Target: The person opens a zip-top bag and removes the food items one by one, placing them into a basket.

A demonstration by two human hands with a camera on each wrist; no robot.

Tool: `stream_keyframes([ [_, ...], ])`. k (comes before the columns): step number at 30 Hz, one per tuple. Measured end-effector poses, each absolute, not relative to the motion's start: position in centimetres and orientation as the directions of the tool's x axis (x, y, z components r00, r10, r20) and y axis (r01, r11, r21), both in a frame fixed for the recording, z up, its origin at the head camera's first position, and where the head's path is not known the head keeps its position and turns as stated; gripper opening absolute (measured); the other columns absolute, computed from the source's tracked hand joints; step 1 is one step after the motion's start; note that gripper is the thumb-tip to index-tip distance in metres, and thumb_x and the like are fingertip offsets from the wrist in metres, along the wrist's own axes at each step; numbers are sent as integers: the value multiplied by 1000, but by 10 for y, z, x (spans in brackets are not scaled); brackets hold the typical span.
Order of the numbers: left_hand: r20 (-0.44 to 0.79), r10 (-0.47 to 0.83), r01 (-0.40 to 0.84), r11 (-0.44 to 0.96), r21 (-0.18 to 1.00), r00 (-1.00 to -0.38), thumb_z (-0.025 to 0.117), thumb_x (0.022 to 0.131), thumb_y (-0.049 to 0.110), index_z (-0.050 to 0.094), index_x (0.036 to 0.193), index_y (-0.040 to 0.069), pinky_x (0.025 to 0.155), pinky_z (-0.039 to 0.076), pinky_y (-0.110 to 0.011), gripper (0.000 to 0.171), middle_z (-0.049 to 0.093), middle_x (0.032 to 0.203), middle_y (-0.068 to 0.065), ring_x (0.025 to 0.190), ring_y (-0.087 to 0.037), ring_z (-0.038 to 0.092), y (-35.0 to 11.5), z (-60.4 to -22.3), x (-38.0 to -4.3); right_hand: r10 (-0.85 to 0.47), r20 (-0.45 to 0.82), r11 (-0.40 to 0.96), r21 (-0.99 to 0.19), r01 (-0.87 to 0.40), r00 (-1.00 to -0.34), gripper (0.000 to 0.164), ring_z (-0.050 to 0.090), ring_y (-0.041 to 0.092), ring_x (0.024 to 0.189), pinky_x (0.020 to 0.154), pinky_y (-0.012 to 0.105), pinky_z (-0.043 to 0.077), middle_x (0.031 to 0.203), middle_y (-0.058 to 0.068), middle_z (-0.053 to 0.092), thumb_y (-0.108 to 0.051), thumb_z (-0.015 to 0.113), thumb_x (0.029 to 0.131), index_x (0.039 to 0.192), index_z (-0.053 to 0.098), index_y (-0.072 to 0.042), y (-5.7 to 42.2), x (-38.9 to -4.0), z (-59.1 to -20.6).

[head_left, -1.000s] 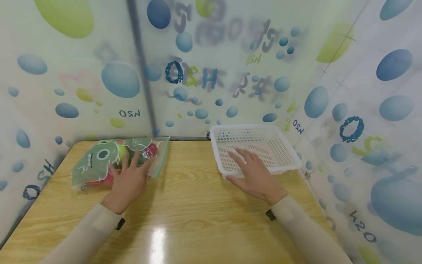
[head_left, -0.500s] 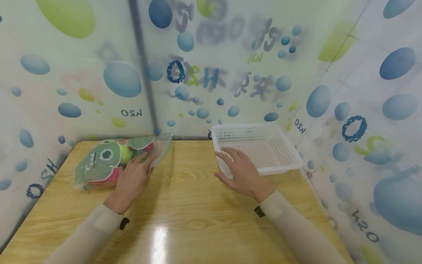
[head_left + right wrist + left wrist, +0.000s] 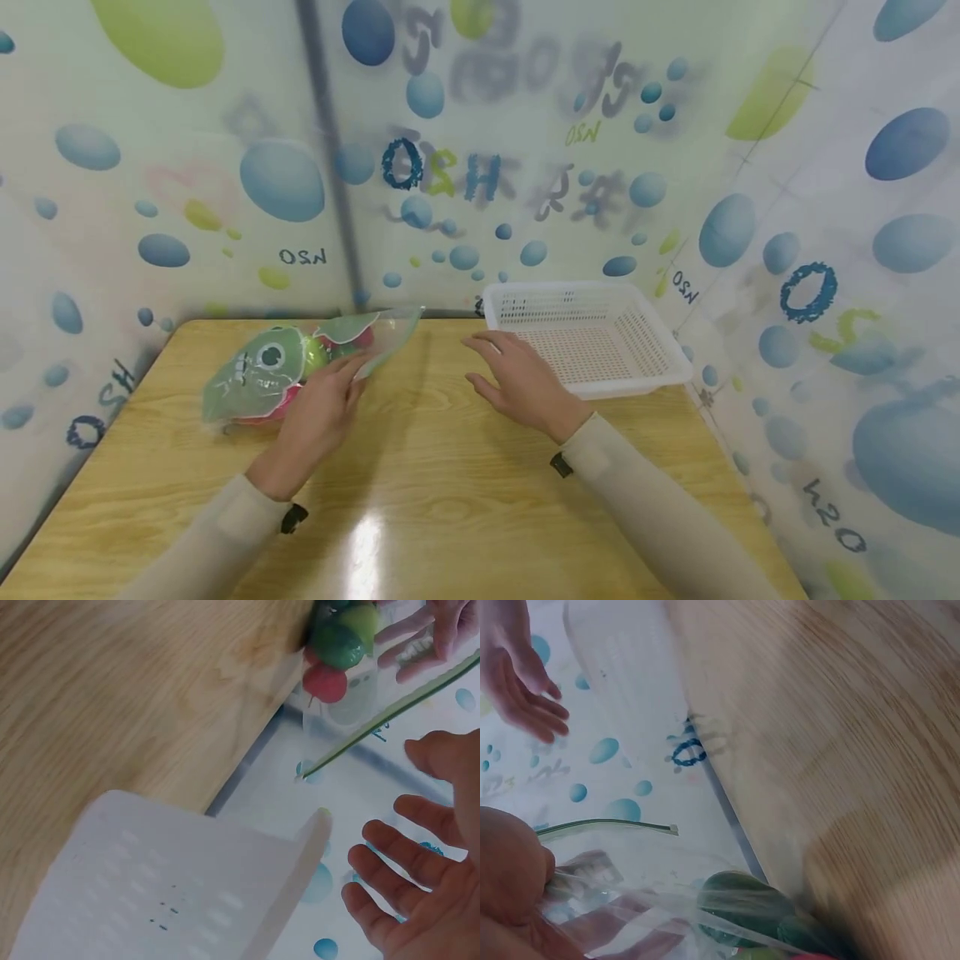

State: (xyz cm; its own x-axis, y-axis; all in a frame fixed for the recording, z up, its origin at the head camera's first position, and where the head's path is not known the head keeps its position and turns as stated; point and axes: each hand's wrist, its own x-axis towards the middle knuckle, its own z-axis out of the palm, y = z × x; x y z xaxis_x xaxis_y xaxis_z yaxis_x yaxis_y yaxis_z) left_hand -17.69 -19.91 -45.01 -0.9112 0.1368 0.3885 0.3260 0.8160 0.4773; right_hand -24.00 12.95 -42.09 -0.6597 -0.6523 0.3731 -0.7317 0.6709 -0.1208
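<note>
A clear zip bag [image 3: 251,379] printed with a green cartoon face lies at the table's back left, its zip end raised. Inside, the right wrist view shows round red pieces [image 3: 326,682], a dark green piece [image 3: 339,645] and a yellow-green one. My left hand [image 3: 322,408] pinches the bag's plastic below the zip strip [image 3: 390,712], thumb and fingers meeting on the film. My right hand [image 3: 521,383] hovers with spread, relaxed fingers between bag and basket, holding nothing. Its fingers overlap the left rim of the white basket [image 3: 622,388] in the head view.
The white perforated basket stands at the table's back right. A wooden table [image 3: 450,500] extends toward me. Behind it and on both sides hang curtains [image 3: 465,100] printed with blue and green bubbles, close to the table's edges.
My left hand has gone from spread over the bag to pinching its zip end, pulling the bag right and lifting that end. My right hand has moved left, away from over the basket.
</note>
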Motion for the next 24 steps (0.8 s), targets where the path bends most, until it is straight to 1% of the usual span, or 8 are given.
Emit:
stream_keyframes([
  [5, 382, 150, 343, 789, 510, -912, 64, 116, 2, 70, 157, 1, 95, 63, -62, 41, 77, 148, -28, 112, -44, 75, -189, -446, -170, -662, 319, 675, -138, -725, -678, 55, 72, 37, 142, 118, 52, 62, 160, 18, 70, -22, 76, 115, 165, 61, -4, 112, -249, -413],
  [9, 382, 163, 362, 763, 536, -910, 64, 117, 3, 72, 156, 5, 102, 63, -67, 40, 77, 149, -27, 125, -48, 78, -180, -443, -165, -670, 292, 681, -125, -722, -683, 56, 74, 36, 139, 111, 49, 66, 159, 19, 70, -17, 78, 114, 166, 60, -4, 99, -257, -408],
  [12, 403, 179, 392, 741, 545, -897, 64, 115, 1, 74, 153, 6, 104, 63, -70, 39, 79, 145, -26, 128, -52, 78, -176, -443, -163, -676, 272, 686, -107, -719, -685, 54, 76, 36, 135, 105, 46, 68, 157, 18, 70, -13, 79, 113, 164, 63, -7, 89, -262, -407],
  [16, 409, 203, 420, 715, 559, -890, 63, 114, -2, 75, 152, 5, 102, 64, -68, 41, 80, 144, -25, 126, -48, 80, -172, -443, -161, -660, 276, 713, -64, -698, -699, 31, 78, 33, 126, 100, 42, 69, 146, 13, 77, -13, 78, 113, 145, 78, -12, 79, -266, -408],
  [18, 398, 214, 423, 708, 566, -892, 63, 115, -1, 75, 153, 7, 98, 65, -64, 41, 80, 144, -24, 120, -42, 80, -172, -442, -159, -647, 291, 728, -38, -684, -704, 19, 79, 30, 118, 97, 39, 69, 136, 9, 82, -15, 76, 115, 131, 84, -13, 76, -267, -409],
  [19, 393, 222, 426, 704, 568, -892, 63, 115, -1, 74, 154, 8, 92, 65, -60, 42, 80, 144, -23, 112, -39, 80, -171, -441, -159, -642, 297, 734, -27, -679, -706, 15, 79, 29, 115, 98, 38, 69, 131, 8, 85, -15, 76, 115, 126, 85, -13, 75, -267, -410],
  [22, 383, 232, 424, 712, 559, -894, 66, 116, 3, 72, 159, 12, 86, 63, -51, 44, 78, 150, -19, 98, -29, 76, -169, -437, -156, -634, 313, 742, -10, -670, -707, 11, 79, 26, 107, 96, 37, 69, 117, 6, 88, -16, 76, 115, 117, 86, -12, 74, -265, -410],
  [24, 390, 236, 429, 722, 542, -890, 71, 115, 7, 70, 161, 15, 88, 65, -51, 47, 77, 155, -14, 103, -29, 79, -165, -431, -153, -641, 310, 738, 1, -674, -702, 9, 80, 26, 105, 95, 36, 70, 113, 7, 88, -15, 77, 114, 117, 85, -10, 73, -263, -410],
])
